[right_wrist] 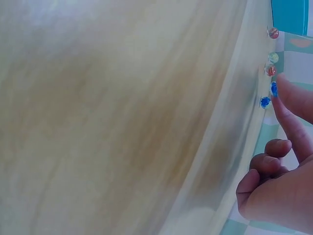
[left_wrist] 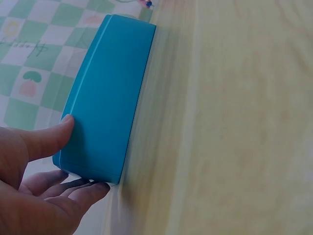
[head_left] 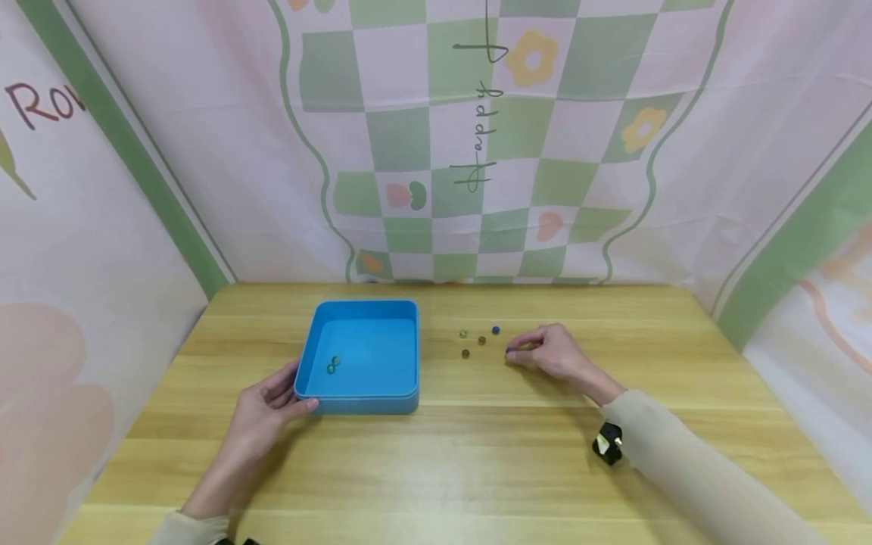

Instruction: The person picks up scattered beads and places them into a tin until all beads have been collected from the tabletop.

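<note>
A shallow blue box with no lid sits on the table, two small greenish marbles lying inside near its left wall. My left hand grips its near left corner, thumb on the near wall and fingers around the side. To the right of the box my right hand pinches a dark blue marble between thumb and fingertip, low over the table. Beside that hand lie another blue marble, a pale green one and two reddish-brown ones, one of them closer to me.
The wooden table stretches toward me in front of the box. A patterned cloth with green checks hangs behind the table's far edge, and more cloth hangs at both sides. A small black object is on my right sleeve.
</note>
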The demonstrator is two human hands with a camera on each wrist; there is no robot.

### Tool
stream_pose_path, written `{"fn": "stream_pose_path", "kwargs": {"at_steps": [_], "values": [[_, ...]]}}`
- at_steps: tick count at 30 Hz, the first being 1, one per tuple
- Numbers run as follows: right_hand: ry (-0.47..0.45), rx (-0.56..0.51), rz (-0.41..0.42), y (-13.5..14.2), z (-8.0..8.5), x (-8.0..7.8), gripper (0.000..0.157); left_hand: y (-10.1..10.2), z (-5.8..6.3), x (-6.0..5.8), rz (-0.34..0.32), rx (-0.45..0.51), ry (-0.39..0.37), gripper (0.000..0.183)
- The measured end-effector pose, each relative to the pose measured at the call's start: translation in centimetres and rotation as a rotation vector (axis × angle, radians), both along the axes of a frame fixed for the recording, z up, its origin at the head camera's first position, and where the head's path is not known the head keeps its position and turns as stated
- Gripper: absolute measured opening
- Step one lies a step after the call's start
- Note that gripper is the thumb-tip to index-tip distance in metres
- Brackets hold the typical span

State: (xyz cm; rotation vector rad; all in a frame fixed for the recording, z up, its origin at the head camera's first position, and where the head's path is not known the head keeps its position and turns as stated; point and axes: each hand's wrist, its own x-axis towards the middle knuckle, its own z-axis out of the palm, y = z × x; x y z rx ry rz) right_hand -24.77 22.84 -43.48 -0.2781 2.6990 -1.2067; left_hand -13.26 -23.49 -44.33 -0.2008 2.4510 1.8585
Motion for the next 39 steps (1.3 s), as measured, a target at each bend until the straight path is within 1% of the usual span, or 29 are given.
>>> {"fn": "stream_pose_path", "kwargs": {"at_steps": [5, 13, 19, 28, 39], "values": [[-0.006, 0.012, 0.016, -0.3, 0.4, 0.1, 0.026, 0.0, 0.0, 0.0, -0.003, 0.002, 0.002, 0.079], [0.008, -0.009, 0.022, -0.9, 0.9, 0.1, 0.027, -0.1, 0.1, -0.2, -0.010, 0.001, 0.008, 0.080], [-0.008, -0.042, 0.018, -1.3, 1.4, 0.0, 0.030, -0.1, 0.2, -0.2, -0.002, -0.010, -0.004, 0.080], [-0.035, -0.117, 0.037, -2.1, 1.8, 0.1, 0.034, -0.1, 0.0, -0.1, -0.015, -0.003, 0.013, 0.080], [-0.032, -0.174, 0.042, -3.4, 2.5, 0.0, 0.030, 0.0, -0.1, 0.0, -0.011, -0.022, 0.010, 0.079]]}}
